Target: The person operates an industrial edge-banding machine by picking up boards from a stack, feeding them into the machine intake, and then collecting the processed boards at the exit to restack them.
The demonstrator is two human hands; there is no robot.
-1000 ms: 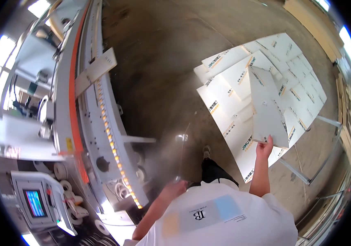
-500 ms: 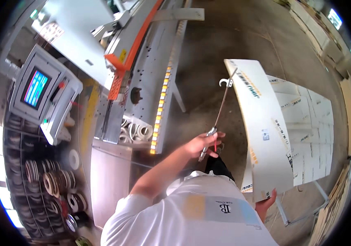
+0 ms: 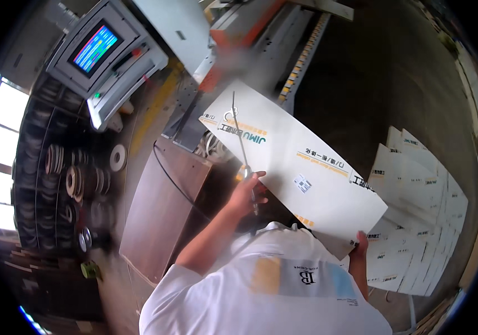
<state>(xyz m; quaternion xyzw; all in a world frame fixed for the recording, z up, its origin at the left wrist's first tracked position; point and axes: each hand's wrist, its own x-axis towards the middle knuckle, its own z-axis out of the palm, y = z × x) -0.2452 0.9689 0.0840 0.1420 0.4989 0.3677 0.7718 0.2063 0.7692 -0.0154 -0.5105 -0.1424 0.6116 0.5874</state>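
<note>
A long white board [image 3: 328, 195] with printed film on it lies slantwise in front of me. My right hand [image 3: 360, 245] grips its near right corner, with the thumb on top and the other fingers hidden beneath. By the board's left edge, my left hand [image 3: 244, 195] is closed round an air blow gun [image 3: 242, 148]. The gun's long thin nozzle extends over the far left part of the board, and a small white hook is fixed near its tip. Whether the left fingers also touch the board's edge, I cannot tell.
Ahead stands a machine with an orange guard [image 3: 244, 30] and a roller rail [image 3: 300, 61]. A control panel [image 3: 96, 50] is at the far left, above racks of edging rolls [image 3: 74, 181]. A brownish cabinet [image 3: 166, 206] stands nearby. More white boards [image 3: 417, 218] are stacked at right.
My view has turned to the right. The board has swung left from nearly upright to slantwise, its far end now before the machine's end. The blow gun's nozzle now overlaps it.
</note>
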